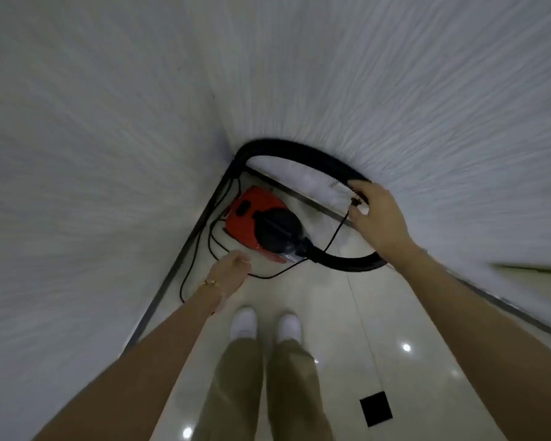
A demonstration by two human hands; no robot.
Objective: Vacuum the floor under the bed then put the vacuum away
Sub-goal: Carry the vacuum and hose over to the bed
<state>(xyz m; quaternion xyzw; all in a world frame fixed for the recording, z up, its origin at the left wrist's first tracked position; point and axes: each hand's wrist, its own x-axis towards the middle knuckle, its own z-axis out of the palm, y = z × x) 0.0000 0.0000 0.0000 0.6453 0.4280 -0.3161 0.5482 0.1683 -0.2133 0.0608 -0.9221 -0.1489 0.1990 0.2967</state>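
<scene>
1. Your right hand is raised ahead of you and to the right. Its fingers are curled over the top of the black hose, with the thumb underneath. A thin black cord hangs from the same grip.
2. Your left hand reaches down low, back of the hand towards you, with a gold bracelet on the wrist. Its fingers bend towards the cord where it lies on the floor. You cannot tell from here whether they pinch the cord or only touch it.
3. The red vacuum sits on the floor in the corner where the two pale walls meet, straight ahead of your white shoes.
4. Its long axis runs from the corner diagonally back towards you and to your right. The hose socket is at the near end.
5. Your left hand is much the nearer, just beside the vacuum's near edge. Your right hand is well apart from it, joined only by the hose, which loops from the socket out to the right and up through your grip, then arcs back into the corner.
6. No bed is in view, so this looks like the stowing stage. Any move on the body of the vacuum falls to your left hand.
</scene>
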